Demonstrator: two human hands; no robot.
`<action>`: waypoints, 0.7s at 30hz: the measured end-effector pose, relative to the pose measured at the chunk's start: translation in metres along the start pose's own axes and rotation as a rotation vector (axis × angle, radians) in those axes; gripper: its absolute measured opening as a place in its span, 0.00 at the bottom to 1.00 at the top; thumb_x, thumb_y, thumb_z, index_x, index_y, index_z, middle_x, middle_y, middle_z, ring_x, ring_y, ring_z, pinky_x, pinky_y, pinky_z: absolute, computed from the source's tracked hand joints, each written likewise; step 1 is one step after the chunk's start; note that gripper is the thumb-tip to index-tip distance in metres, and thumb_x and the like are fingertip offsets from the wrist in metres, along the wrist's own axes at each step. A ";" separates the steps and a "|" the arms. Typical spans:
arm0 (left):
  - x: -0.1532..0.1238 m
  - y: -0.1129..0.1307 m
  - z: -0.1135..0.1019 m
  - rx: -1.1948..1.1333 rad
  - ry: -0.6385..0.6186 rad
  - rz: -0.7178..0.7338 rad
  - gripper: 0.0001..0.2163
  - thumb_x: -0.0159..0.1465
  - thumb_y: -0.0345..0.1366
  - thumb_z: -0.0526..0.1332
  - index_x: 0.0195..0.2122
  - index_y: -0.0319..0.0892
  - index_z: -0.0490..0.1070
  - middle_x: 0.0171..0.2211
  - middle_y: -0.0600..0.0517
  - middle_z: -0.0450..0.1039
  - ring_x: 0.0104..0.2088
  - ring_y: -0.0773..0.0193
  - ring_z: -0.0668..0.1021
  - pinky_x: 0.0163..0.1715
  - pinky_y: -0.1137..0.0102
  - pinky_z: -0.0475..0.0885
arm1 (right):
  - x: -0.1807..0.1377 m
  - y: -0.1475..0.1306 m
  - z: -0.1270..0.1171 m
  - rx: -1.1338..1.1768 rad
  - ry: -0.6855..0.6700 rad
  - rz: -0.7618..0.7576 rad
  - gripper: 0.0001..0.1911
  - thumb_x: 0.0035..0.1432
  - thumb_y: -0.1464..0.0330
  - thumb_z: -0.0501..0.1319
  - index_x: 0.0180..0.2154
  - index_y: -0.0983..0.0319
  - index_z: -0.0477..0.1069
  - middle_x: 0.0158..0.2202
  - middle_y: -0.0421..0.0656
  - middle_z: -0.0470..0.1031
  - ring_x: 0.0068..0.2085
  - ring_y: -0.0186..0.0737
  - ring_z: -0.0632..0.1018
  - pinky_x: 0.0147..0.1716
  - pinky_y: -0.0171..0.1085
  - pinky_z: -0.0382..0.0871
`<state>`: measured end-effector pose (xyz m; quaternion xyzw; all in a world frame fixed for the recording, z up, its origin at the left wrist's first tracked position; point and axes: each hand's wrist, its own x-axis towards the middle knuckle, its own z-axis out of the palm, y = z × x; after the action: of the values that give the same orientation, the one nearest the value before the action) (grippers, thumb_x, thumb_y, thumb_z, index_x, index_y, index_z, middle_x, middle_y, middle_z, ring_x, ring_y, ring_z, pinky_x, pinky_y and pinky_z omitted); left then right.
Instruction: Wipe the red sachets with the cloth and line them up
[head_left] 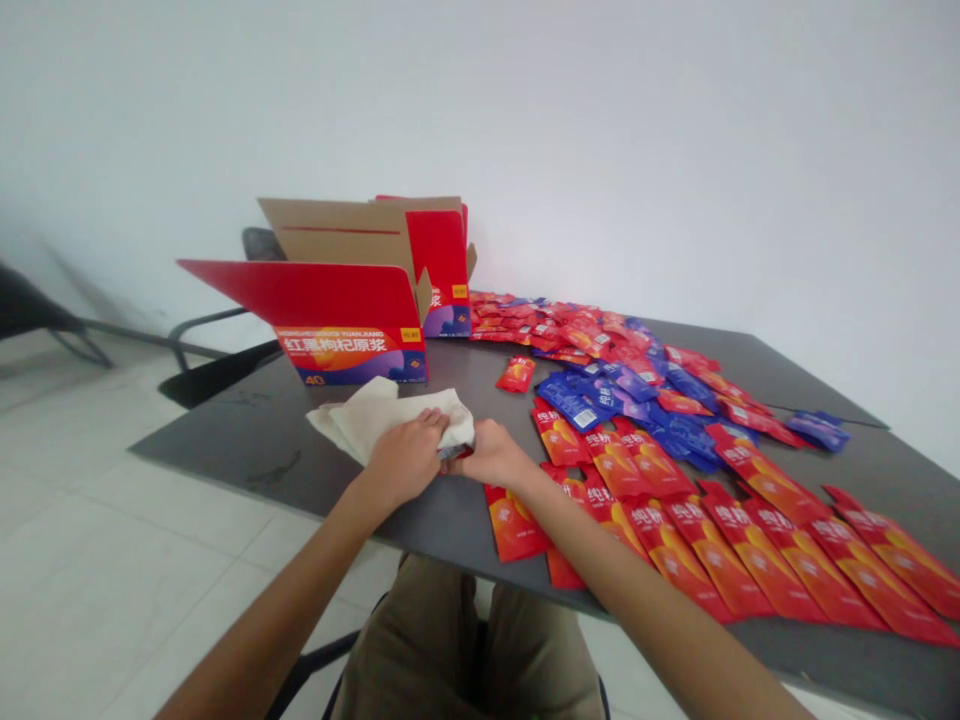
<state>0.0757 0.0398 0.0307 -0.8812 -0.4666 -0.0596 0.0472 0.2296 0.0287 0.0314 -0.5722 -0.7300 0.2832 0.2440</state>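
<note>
My left hand (405,458) is closed on a cream cloth (375,415) lying on the dark grey table (255,440). Right beside it, my right hand (491,455) is closed too, pinching a small packet (454,452) whose end is wrapped in the cloth's edge. Only a sliver of that packet shows between the hands. Red-orange sachets (514,525) lie just under and to the right of my right wrist.
An open red carton (352,345) stands behind the cloth. Rows of red sachets (795,560) and a heap of blue ones (637,400) cover the table's right half; one lone red sachet (516,374) lies mid-table. Chairs (217,370) stand at left.
</note>
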 end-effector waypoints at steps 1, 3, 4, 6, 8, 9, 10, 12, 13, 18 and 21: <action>0.004 -0.002 0.000 0.010 -0.008 -0.023 0.23 0.60 0.23 0.50 0.58 0.35 0.64 0.59 0.39 0.67 0.60 0.58 0.69 0.57 0.64 0.66 | 0.000 0.000 0.000 0.009 0.002 0.007 0.14 0.41 0.64 0.69 0.33 0.64 0.78 0.26 0.37 0.75 0.30 0.37 0.76 0.28 0.30 0.63; 0.007 -0.001 0.000 0.021 -0.012 -0.027 0.22 0.60 0.24 0.51 0.57 0.33 0.65 0.57 0.37 0.68 0.59 0.56 0.70 0.57 0.64 0.65 | -0.001 0.000 0.000 0.020 0.002 0.006 0.14 0.42 0.64 0.68 0.32 0.64 0.78 0.26 0.36 0.74 0.30 0.36 0.76 0.28 0.29 0.63; 0.005 0.001 0.000 0.020 -0.007 -0.007 0.23 0.59 0.24 0.51 0.57 0.32 0.64 0.58 0.37 0.68 0.60 0.56 0.69 0.58 0.65 0.64 | -0.001 0.000 0.000 0.019 0.000 -0.004 0.13 0.41 0.65 0.68 0.32 0.63 0.78 0.26 0.36 0.74 0.31 0.36 0.76 0.28 0.29 0.63; -0.005 0.006 0.001 0.008 0.016 0.051 0.25 0.58 0.23 0.51 0.58 0.30 0.63 0.59 0.37 0.66 0.61 0.58 0.67 0.61 0.66 0.60 | -0.001 0.002 0.001 0.015 0.002 -0.033 0.13 0.41 0.67 0.68 0.33 0.63 0.78 0.28 0.37 0.76 0.33 0.37 0.77 0.29 0.29 0.64; -0.013 0.009 0.001 -0.017 0.028 0.101 0.26 0.58 0.21 0.49 0.60 0.32 0.61 0.60 0.39 0.65 0.62 0.60 0.66 0.62 0.67 0.58 | -0.001 0.003 0.001 0.010 0.006 -0.041 0.14 0.40 0.68 0.67 0.34 0.63 0.77 0.29 0.38 0.77 0.34 0.39 0.77 0.30 0.30 0.64; -0.014 0.008 0.001 -0.026 0.022 0.102 0.27 0.58 0.21 0.49 0.60 0.33 0.61 0.60 0.39 0.65 0.62 0.60 0.66 0.62 0.67 0.59 | 0.000 0.003 0.002 0.008 0.005 -0.042 0.14 0.40 0.68 0.67 0.35 0.63 0.77 0.29 0.38 0.77 0.34 0.39 0.77 0.30 0.30 0.64; -0.012 0.005 0.000 -0.029 0.006 0.085 0.26 0.58 0.22 0.49 0.59 0.35 0.62 0.60 0.40 0.65 0.61 0.60 0.67 0.61 0.66 0.61 | 0.000 0.003 0.002 0.007 0.003 -0.042 0.15 0.41 0.67 0.68 0.35 0.63 0.78 0.28 0.38 0.77 0.33 0.39 0.77 0.29 0.30 0.64; -0.002 -0.001 -0.002 -0.018 -0.023 0.023 0.25 0.59 0.23 0.48 0.58 0.35 0.63 0.60 0.40 0.66 0.61 0.58 0.68 0.58 0.64 0.65 | 0.001 0.004 0.002 0.012 0.004 -0.032 0.15 0.41 0.65 0.68 0.34 0.64 0.78 0.28 0.37 0.76 0.33 0.38 0.77 0.29 0.30 0.64; 0.003 -0.004 -0.003 -0.008 -0.029 -0.008 0.24 0.60 0.23 0.48 0.58 0.34 0.63 0.59 0.39 0.66 0.60 0.58 0.69 0.57 0.63 0.66 | 0.001 0.004 0.002 0.020 0.005 -0.026 0.14 0.41 0.65 0.68 0.33 0.64 0.78 0.28 0.37 0.76 0.32 0.38 0.77 0.30 0.30 0.64; -0.007 0.005 0.000 0.015 0.000 0.048 0.25 0.58 0.23 0.50 0.59 0.30 0.61 0.59 0.38 0.66 0.61 0.58 0.67 0.61 0.66 0.61 | 0.002 0.007 0.004 0.015 -0.007 -0.045 0.14 0.42 0.66 0.67 0.34 0.63 0.77 0.29 0.38 0.77 0.34 0.39 0.78 0.30 0.30 0.64; -0.016 0.010 0.002 0.019 0.040 0.084 0.27 0.58 0.21 0.49 0.61 0.31 0.59 0.60 0.40 0.66 0.62 0.60 0.66 0.61 0.67 0.60 | 0.002 0.007 0.005 -0.010 0.009 -0.075 0.12 0.42 0.68 0.66 0.33 0.63 0.77 0.29 0.39 0.77 0.33 0.39 0.77 0.29 0.30 0.64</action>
<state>0.0750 0.0209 0.0260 -0.8981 -0.4288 -0.0706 0.0672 0.2311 0.0312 0.0230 -0.5471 -0.7512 0.2675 0.2547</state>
